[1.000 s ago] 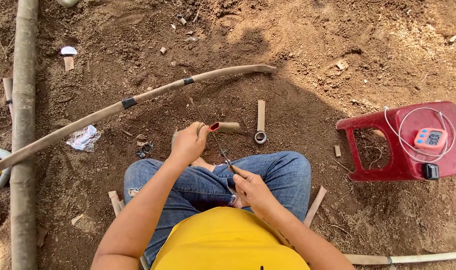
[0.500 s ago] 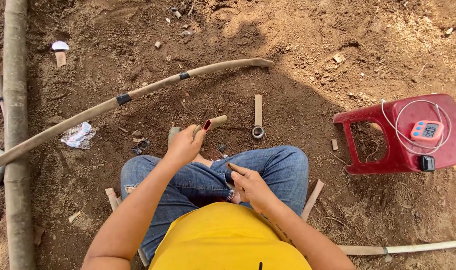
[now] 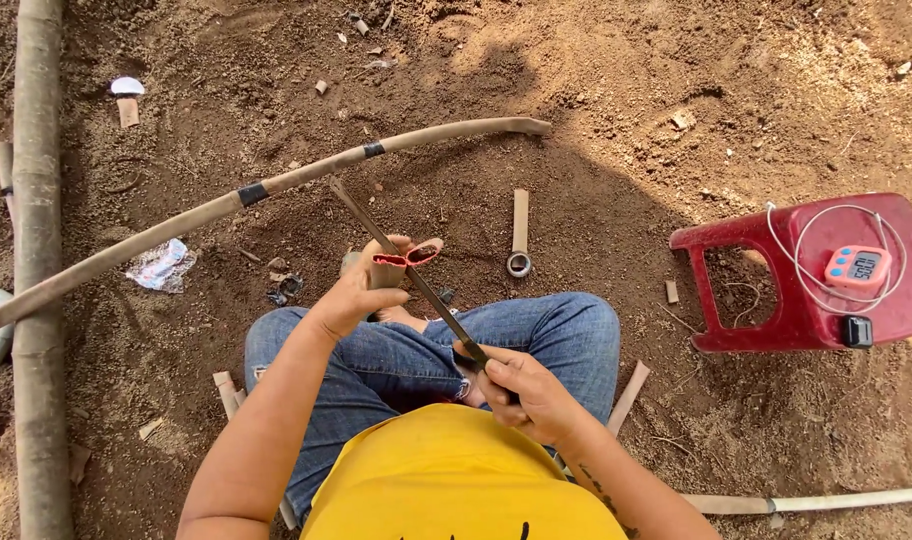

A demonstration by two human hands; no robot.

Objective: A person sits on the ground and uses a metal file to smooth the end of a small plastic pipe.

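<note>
The person wears a plain bright yellow cotton top point(image 3: 456, 480); its short sleeves leave both forearms bare to the wrist. A small dark marking shows on the top's front at the lower frame edge. The legs are clad in mid-blue denim jeans point(image 3: 396, 365), faded and creased over the knees. The left hand point(image 3: 361, 290) and right hand point(image 3: 526, 390) are ungloved, without rings or watch. One bare foot shows past the knees

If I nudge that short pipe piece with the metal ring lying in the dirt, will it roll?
The short pipe piece is round, so it may roll sideways, though loose soil should damp that. Its metal ring probably makes that end heavier, so it may pivot.
</note>
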